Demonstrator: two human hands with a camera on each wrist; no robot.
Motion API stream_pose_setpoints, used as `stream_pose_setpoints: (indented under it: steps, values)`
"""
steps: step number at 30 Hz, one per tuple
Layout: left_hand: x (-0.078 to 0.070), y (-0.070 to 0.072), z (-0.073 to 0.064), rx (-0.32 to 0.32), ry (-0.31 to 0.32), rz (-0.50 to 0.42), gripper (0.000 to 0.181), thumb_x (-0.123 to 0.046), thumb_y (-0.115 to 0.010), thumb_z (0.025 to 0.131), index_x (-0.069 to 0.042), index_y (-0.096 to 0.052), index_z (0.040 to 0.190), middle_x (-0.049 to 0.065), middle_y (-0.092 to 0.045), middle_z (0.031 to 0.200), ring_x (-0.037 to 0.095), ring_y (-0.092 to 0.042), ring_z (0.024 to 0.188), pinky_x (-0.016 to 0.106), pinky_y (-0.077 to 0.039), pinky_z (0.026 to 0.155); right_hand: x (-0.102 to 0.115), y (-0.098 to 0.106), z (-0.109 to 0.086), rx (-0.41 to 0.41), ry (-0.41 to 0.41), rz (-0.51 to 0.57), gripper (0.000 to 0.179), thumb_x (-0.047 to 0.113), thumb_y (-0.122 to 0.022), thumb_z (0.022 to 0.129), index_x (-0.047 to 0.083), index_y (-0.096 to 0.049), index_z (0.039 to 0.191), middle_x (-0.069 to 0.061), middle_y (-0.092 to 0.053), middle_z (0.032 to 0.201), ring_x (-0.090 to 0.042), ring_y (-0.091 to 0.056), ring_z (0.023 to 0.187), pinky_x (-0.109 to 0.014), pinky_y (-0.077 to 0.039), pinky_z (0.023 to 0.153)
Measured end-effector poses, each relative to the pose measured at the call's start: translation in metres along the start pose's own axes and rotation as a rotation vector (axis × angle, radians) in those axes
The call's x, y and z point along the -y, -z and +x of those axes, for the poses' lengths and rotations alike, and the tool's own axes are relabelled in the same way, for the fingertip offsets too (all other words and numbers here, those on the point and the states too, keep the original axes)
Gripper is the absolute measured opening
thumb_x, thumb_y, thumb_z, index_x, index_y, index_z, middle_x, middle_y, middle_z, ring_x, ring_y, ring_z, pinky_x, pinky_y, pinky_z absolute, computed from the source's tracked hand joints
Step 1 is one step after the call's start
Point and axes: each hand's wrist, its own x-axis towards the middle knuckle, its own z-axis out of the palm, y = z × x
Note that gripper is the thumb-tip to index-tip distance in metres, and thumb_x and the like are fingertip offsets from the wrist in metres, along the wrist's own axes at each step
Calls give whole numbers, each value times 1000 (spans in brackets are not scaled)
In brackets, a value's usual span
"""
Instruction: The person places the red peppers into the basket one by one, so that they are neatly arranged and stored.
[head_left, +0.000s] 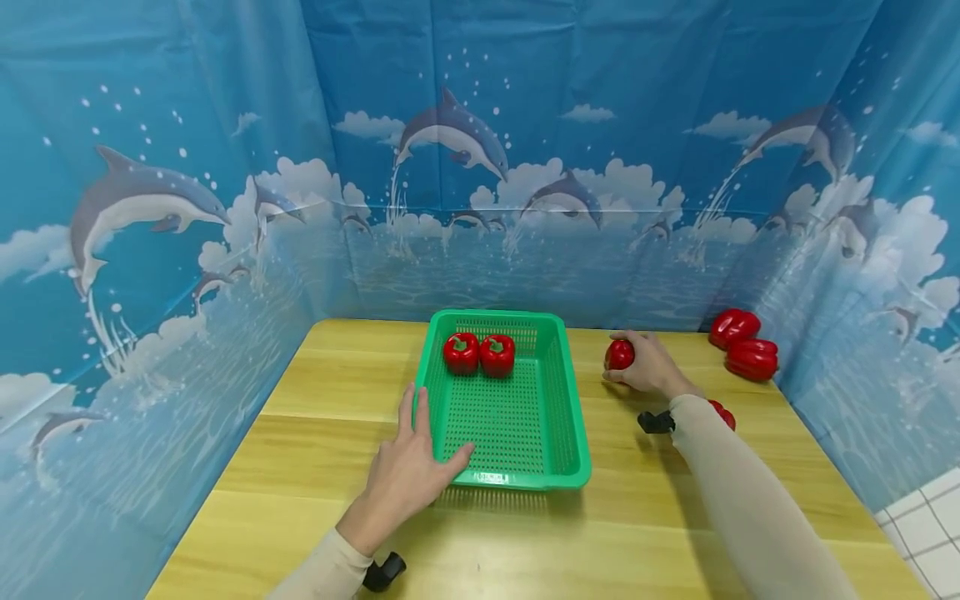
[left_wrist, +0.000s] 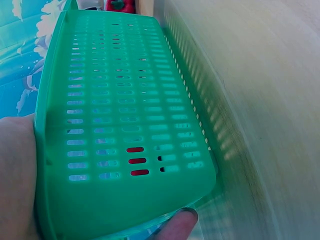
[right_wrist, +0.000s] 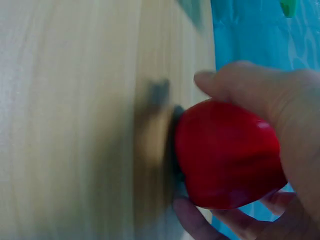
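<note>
My right hand (head_left: 647,365) holds a red bell pepper (head_left: 619,355) over the table, right of the green basket (head_left: 577,417). In the right wrist view, thumb and fingers curl round this pepper (right_wrist: 230,155), at or just above the wood. At the basket's near left corner is my left hand (head_left: 408,475), its fingers straight along the left rim and its thumb reaching over the front rim. The left wrist view has the thumb (left_wrist: 181,225) at the slotted basket wall (left_wrist: 120,110). Inside the basket, two red bell peppers stand side by side at the far left, one (head_left: 461,353) beside the other (head_left: 497,356).
Two more red peppers lie at the table's far right, one (head_left: 734,328) behind the other (head_left: 752,359). Another pepper (head_left: 723,413) is partly hidden by my right sleeve. A dolphin-printed curtain (head_left: 465,250) rises behind the wooden table (head_left: 322,375) and along both sides.
</note>
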Motion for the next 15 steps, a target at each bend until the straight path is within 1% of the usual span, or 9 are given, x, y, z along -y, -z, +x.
stream_pose_setpoints:
  steps: [3, 5, 8, 12, 15]
  values:
    - [-2, 2, 2, 9, 5, 10, 124, -75, -71, 104, -2, -16, 187, 15, -5, 198, 20, -45, 46, 31, -38, 44, 0, -1, 0, -31, -3, 0, 76, 23, -90, 103, -3, -53, 165, -45, -51, 159, -66, -55, 142, -78, -60, 111]
    - [-2, 1, 1, 14, 12, 12, 124, -74, -72, 104, -2, -16, 187, 15, -5, 198, 21, -46, 46, 32, -39, 44, 1, -3, -1, -41, -7, 5, 73, 21, -90, 103, -4, -54, 161, -44, -55, 156, -65, -58, 141, -77, -61, 111]
    - [-2, 0, 0, 9, 10, 15, 123, -73, -72, 104, -1, -17, 187, 15, -6, 198, 20, -45, 46, 31, -39, 44, 0, -2, -2, -50, -18, 34, 73, 22, -88, 105, -5, -51, 161, -44, -56, 156, -65, -59, 141, -76, -61, 111]
    - [-2, 0, 1, 0, -3, 9, 123, -74, -72, 104, -1, -17, 186, 16, -7, 198, 17, -42, 45, 30, -37, 43, 1, 1, -4, -77, -32, 64, 78, 33, -85, 108, -4, -46, 165, -42, -56, 158, -63, -62, 140, -74, -62, 111]
    - [-1, -1, 1, 1, -4, 6, 123, -73, -73, 104, -1, -17, 186, 17, -7, 198, 16, -41, 45, 30, -36, 43, 7, 4, -5, -103, -26, 74, 82, 44, -82, 109, -2, -47, 167, -41, -57, 158, -62, -62, 140, -75, -62, 110]
